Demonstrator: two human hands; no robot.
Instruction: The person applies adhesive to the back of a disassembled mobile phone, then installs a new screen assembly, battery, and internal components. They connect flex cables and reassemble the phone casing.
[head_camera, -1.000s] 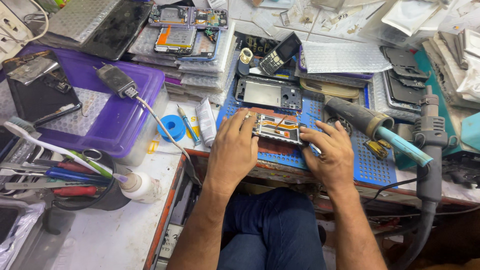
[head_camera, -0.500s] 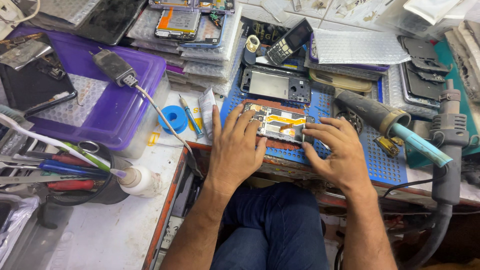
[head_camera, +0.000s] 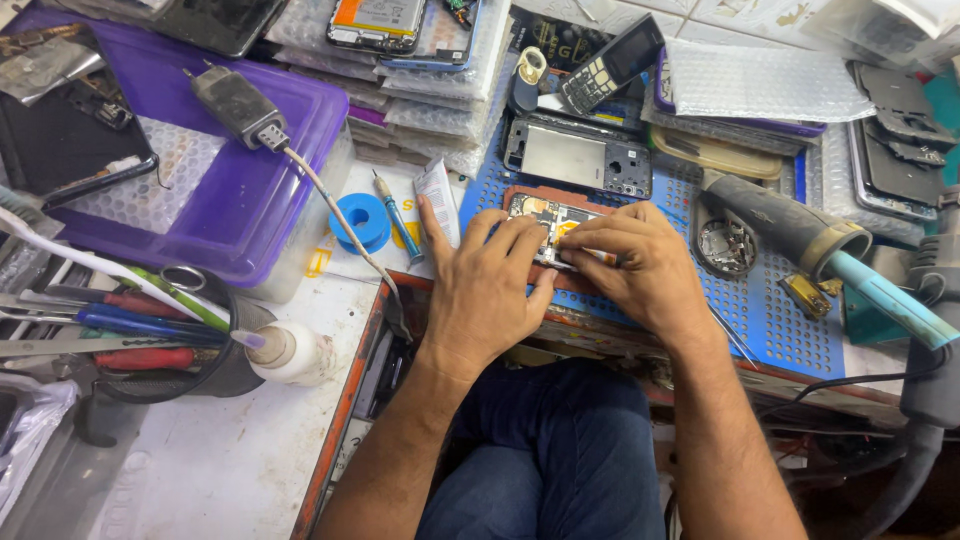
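- At centre of the counter (head_camera: 230, 470), on the blue perforated mat (head_camera: 770, 320): opened phone (head_camera: 545, 215), back cover off, internals exposed, lying flat w/ long axis running left-right.
- Left hand (head_camera: 485, 290): palm down over phone's near-left portion. Fingers curled, tips pressing on phone body; thumb out to the left, near the white tube (head_camera: 438, 195). Fingers closed onto the phone, steadying it.
- Right hand (head_camera: 640, 265): palm down over phone's right half. Fingers bunched together at the phone's near edge, pinching a small orange-white item; cannot tell what it is. Both hands touch at the fingertips.
- Beyond the phone, just behind it on the mat: second phone frame (head_camera: 578, 155), silver mid-plate showing, screen side down.
- Further back: keypad handset (head_camera: 610, 62), tilted, resting on stacked parts.
- Left of mat: blue solder-wick spool (head_camera: 362, 222) and a blue-handled screwdriver (head_camera: 398, 215), side by side, just apart.
- Far left: purple plastic box (head_camera: 250, 200) w/ a charger plug (head_camera: 238, 105) on its lid; cable runs down toward the counter edge.
- Near left: tool cup (head_camera: 210, 360) holding tweezers, drivers, a toothbrush; small white bottle (head_camera: 290, 352) touching it.
- Right: hot-air gun (head_camera: 800, 225) lying on the mat, teal handle pointing right; round metal part (head_camera: 725, 245) just beside its nozzle.
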